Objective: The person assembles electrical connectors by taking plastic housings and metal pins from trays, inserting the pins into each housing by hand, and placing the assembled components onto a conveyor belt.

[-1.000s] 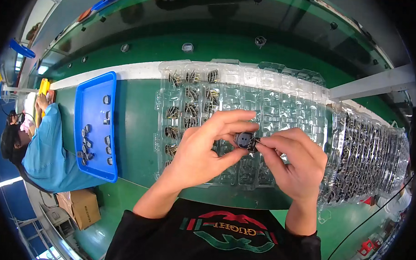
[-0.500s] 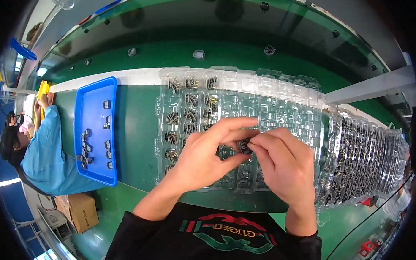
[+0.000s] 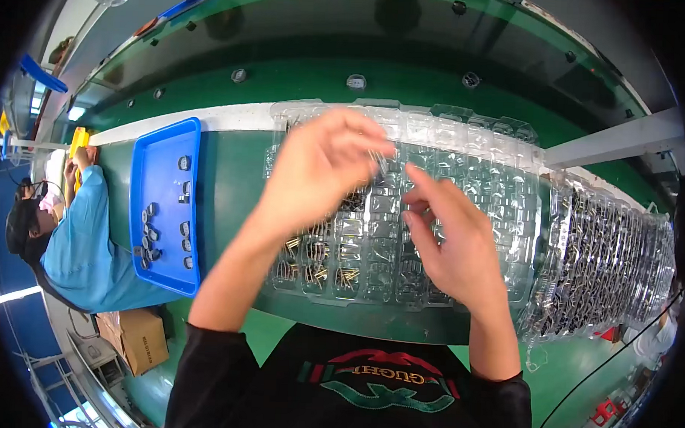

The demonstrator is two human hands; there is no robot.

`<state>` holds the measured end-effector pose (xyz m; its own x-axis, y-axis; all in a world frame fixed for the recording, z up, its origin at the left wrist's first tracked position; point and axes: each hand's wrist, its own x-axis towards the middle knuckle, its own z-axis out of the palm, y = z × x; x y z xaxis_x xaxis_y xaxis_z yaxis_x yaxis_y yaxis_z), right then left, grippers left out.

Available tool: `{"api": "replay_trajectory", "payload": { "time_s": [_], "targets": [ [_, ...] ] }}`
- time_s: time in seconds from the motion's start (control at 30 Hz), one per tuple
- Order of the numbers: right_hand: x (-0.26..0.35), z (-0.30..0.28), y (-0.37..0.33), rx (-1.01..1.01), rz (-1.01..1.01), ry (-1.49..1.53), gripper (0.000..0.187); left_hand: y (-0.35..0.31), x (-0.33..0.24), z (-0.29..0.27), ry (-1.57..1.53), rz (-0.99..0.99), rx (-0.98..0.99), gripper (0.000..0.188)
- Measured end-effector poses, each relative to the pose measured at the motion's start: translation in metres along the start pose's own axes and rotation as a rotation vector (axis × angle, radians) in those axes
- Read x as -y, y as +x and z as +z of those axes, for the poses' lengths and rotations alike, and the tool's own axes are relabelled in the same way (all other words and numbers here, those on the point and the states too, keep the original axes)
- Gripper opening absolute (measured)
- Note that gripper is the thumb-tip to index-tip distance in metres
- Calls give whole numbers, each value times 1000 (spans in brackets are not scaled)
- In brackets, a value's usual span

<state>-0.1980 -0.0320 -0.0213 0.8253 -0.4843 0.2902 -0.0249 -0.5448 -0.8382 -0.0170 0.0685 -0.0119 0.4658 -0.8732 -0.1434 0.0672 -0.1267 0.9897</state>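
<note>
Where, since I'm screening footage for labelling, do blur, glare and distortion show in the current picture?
Head view: the left hand looks blurred, its outline soft; head view: bright reflections streak the clear plastic tray; head view: the white ledge bows and the corners fall to black, as fisheye pictures do.

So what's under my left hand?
Beneath your left hand is a clear plastic tray; small metallic parts show in it beside your forearm. Whatever sits directly under the hand is covered and can't be seen.
</note>
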Motion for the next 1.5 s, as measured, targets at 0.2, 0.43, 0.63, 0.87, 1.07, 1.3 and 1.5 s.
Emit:
{"api": "replay_trajectory", "payload": {
  "time_s": [0.2,0.43,0.63,0.87,1.07,1.3,1.5],
  "targets": [
    [2,38,-26,244,-258,-385,7,102,19,-76,443,100,-260,31],
    [2,76,-35,244,-240,-477,8,154,61,-111,817,151,-265,32],
    [2,74,-35,270,-186,-454,10,151,32,-100,992,99,-186,28],
    [8,65,-35,343,-139,-464,15,149,15,-34,1055,432,175,35],
    [16,70,-39,222,-91,-477,15,162,23,-29,1111,411,259,35],
    [-5,12,-27,10,32,296,21,48,-5,-3,206,188,17,39],
    [-12,-5,-3,-128,160,478,20,-7,4,7,54,21,92,42]
  ]
}}
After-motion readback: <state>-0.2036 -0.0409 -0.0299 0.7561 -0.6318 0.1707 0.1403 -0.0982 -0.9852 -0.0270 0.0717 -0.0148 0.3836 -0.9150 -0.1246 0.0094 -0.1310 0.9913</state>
